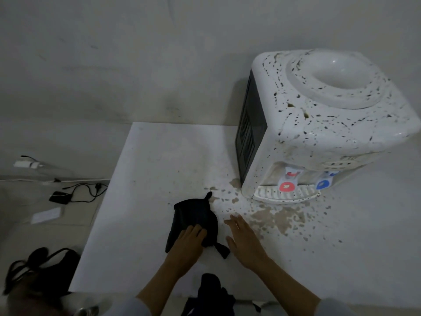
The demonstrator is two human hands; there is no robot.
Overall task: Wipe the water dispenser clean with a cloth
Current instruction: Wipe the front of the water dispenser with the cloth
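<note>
A white water dispenser (pixel 319 124) stands at the right of the white table (pixel 145 179), speckled all over with dark and brownish spots; it has a red tap (pixel 286 186), a blue tap (pixel 323 184) and a drip tray (pixel 284 197). A black cloth (pixel 193 217) lies crumpled on the table in front of me. My left hand (pixel 188 244) rests on the cloth's near end, fingers curling over the fabric. My right hand (pixel 245 240) hovers flat beside the cloth, fingers straight, holding nothing.
Brown splatter (pixel 278 220) covers the table in front of the dispenser. On the floor at left lie a black charger with cable (pixel 75 192), a white card (pixel 46 215) and a black bag (pixel 38 270). Dark cloth (pixel 210 290) hangs at the table's near edge.
</note>
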